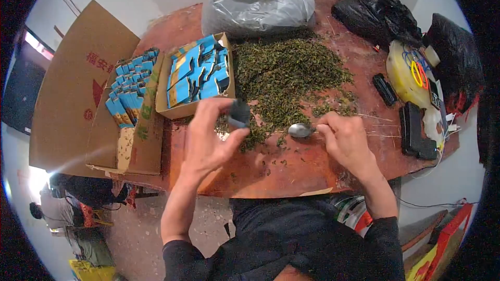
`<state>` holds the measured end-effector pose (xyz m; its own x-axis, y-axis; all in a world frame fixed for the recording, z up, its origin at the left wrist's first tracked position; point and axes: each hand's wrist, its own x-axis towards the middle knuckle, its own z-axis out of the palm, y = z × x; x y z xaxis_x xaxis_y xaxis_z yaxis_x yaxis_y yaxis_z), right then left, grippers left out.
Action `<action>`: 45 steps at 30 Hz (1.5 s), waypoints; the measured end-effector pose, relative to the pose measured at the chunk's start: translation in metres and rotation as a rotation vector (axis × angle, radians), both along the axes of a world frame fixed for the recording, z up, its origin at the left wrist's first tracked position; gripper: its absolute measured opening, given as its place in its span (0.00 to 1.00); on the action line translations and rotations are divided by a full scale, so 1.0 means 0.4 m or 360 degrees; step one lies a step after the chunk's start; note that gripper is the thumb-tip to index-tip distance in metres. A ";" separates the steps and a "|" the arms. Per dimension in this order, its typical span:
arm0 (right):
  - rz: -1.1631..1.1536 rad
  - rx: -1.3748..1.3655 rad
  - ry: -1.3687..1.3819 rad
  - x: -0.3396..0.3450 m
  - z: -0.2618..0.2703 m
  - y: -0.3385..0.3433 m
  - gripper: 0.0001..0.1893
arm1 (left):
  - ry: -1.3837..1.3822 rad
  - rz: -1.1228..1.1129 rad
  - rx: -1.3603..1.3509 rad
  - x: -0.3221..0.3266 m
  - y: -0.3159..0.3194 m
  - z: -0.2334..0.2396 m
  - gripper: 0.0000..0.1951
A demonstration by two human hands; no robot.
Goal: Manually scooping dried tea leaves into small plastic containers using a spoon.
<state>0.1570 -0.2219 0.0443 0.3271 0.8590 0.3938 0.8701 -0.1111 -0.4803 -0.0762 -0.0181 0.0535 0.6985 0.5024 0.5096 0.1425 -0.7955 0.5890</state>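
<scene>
My left hand [211,136] holds a small dark packet [238,114] between thumb and fingers, its mouth blurred, at the near left edge of a heap of dried tea leaves [289,74]. My right hand [345,136] grips the handle of a metal spoon [300,130], whose bowl points left at the heap's near edge. Whether the spoon's bowl holds leaves cannot be told. Just beyond my left hand, a small cardboard box [231,66] holds many blue packets [213,86] packed upright.
A larger open carton [150,140] with rows of blue packets stands at the left. Behind the heap is a clear plastic bag [258,8] of leaves. Black plastic bags [375,15], a yellow container [402,74] and a black case [412,128] lie at the right.
</scene>
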 end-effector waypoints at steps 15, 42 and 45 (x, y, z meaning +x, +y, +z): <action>-0.0085 0.0330 -0.0157 0.005 -0.111 0.146 0.04 | 0.0196 -0.0009 -0.0772 0.158 0.022 -0.099 0.26; -0.0018 0.0659 0.0187 0.044 -0.173 0.174 0.02 | 0.0283 0.0061 -0.0789 0.139 0.004 -0.107 0.29; -0.0033 0.0617 0.0262 0.045 -0.170 0.174 0.02 | 0.0249 0.0065 -0.0715 0.132 0.010 -0.120 0.30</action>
<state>0.1752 -0.1524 -0.0238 0.4283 0.6501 0.6277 0.7776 0.0887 -0.6224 -0.0233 -0.0141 0.0057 0.7246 0.6776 0.1259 0.2830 -0.4591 0.8421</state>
